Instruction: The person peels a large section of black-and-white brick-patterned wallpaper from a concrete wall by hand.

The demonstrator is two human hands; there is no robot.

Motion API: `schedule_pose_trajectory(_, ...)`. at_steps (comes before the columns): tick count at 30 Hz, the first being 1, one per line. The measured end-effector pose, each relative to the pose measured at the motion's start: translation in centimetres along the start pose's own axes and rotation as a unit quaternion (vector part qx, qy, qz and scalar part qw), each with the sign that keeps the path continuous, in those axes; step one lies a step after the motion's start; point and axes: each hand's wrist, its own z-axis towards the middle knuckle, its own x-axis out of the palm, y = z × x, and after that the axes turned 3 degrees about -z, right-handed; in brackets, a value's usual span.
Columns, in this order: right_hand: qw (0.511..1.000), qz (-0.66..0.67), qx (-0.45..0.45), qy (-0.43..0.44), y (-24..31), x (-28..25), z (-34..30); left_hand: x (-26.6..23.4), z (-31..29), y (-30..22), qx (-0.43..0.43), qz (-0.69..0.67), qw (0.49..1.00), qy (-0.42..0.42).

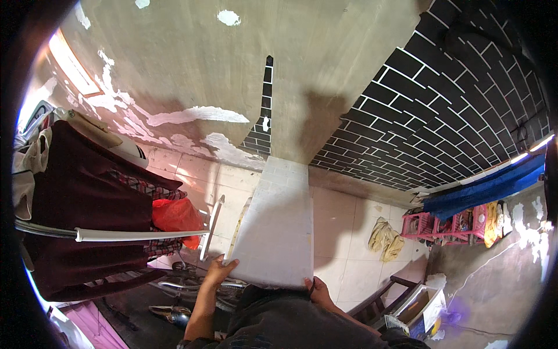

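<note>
A long pale sheet, whitish and slightly translucent, stretches away from my body toward the foot of the bare grey wall strip. Faint brick-like lines show near its far end. My left hand grips its near left corner, thumb on the edge. At the near right corner, my right hand is closed on the sheet's edge, its fingers partly hidden. A narrow yellowish strip runs along the sheet's left side; I cannot make out what it is.
Black brick-pattern covering lines the wall at right. Clothes hang on a rack with a white rail at left. Beige cloth lies on the tiled floor, near a pink shelf rack. A dark wooden frame stands behind right.
</note>
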Motion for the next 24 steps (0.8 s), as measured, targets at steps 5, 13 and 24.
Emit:
schedule_pose_trajectory(5, 1.000, -0.017, -0.022, -0.003, -1.0, 0.2, -1.4, -1.4, -1.7, 0.1, 0.005, -0.011, 0.999, 0.042)
schedule_pose_trajectory(13, 0.993, -0.062, -0.099, 0.018, 9.2, 0.6, -0.9, -3.6, -8.0, -3.9, -0.001, -0.135, 0.990, -0.043)
schedule_pose_trajectory(24, 0.951, 0.011, -0.304, 0.047, 23.9, 5.5, 3.3, -4.3, -12.8, -1.0, 0.134, -0.278, 0.926, -0.215)
